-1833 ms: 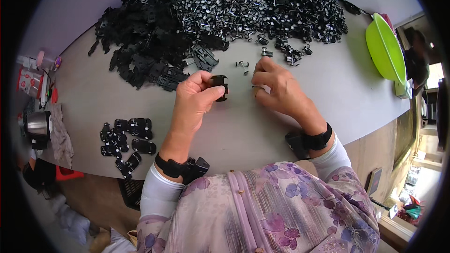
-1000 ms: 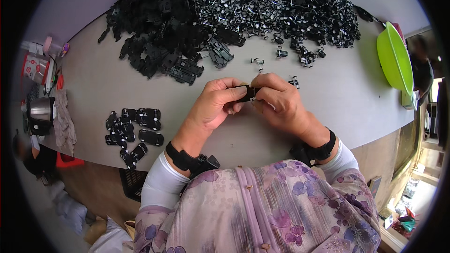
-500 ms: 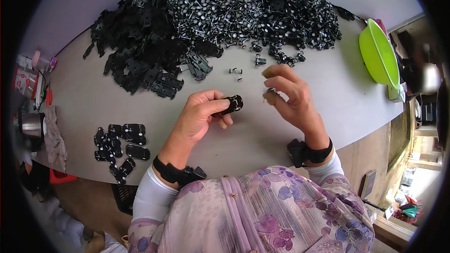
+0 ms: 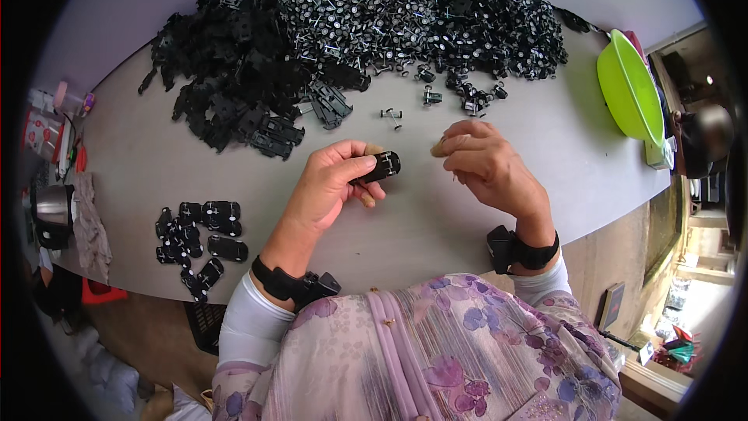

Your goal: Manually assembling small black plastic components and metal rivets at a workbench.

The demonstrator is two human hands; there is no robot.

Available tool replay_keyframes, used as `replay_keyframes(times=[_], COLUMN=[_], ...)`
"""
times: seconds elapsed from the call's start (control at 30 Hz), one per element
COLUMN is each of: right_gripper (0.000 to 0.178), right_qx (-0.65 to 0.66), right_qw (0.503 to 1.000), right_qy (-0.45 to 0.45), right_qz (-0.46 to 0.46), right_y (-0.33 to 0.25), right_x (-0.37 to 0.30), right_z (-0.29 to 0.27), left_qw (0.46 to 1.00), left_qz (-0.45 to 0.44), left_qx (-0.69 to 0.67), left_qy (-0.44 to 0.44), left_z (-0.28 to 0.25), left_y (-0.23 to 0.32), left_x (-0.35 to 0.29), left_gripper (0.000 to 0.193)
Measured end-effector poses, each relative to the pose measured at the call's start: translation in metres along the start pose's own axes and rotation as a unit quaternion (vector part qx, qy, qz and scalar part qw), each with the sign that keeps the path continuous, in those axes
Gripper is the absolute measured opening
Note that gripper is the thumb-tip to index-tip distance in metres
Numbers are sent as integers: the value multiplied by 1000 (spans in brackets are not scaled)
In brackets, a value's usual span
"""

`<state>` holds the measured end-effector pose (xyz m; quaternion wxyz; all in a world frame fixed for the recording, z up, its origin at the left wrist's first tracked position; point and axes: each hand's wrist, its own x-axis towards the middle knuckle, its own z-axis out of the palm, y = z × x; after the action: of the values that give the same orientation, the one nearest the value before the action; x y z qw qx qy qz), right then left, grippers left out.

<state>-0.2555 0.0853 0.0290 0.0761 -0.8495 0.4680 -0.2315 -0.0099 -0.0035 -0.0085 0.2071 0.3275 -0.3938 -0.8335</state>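
Observation:
Near the middle of the table, my left hand (image 4: 327, 179) grips a small black toy car chassis (image 4: 388, 164) between thumb and fingers. Pale metal axle shows across its exposed end; the rest lies under the thumb. To the right, my right hand (image 4: 499, 168) hovers apart from the chassis, back upward, fingers bent and drawn together. Whatever its fingertips may hold is hidden. A loose wheel-and-axle piece (image 4: 392, 118) lies beyond the two hands. At the left front rests a group of chassis (image 4: 227, 248) with wheels fitted.
Along the back are heaps of black chassis (image 4: 234, 70), silver-hubbed wheel axles (image 4: 358, 15) and dark wheeled parts (image 4: 506, 27). A few wheeled parts (image 4: 475, 97) lie in front of these. A lime-green basin (image 4: 629, 90) leans at the right; a crumpled cloth (image 4: 91, 226) hangs at the left edge.
My right hand has turned its back upward and its fingers have drawn together. The chassis in my left hand has tilted and shifted slightly left and up.

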Motion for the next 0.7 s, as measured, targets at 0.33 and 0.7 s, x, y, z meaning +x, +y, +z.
replay_keyframes(times=[0.33,0.7], right_gripper=[12,12], right_qx=[0,46], right_qw=[967,971], right_qy=[80,87], right_qz=[243,219], right_y=[10,-10], right_x=[-6,17], right_z=[24,29], left_qw=[1000,999], left_qz=[1,-19], left_qx=[-4,-24], left_qy=[-8,11], left_z=[1,2], left_y=[1,-2], left_x=[-3,-2], left_gripper=[26,27])
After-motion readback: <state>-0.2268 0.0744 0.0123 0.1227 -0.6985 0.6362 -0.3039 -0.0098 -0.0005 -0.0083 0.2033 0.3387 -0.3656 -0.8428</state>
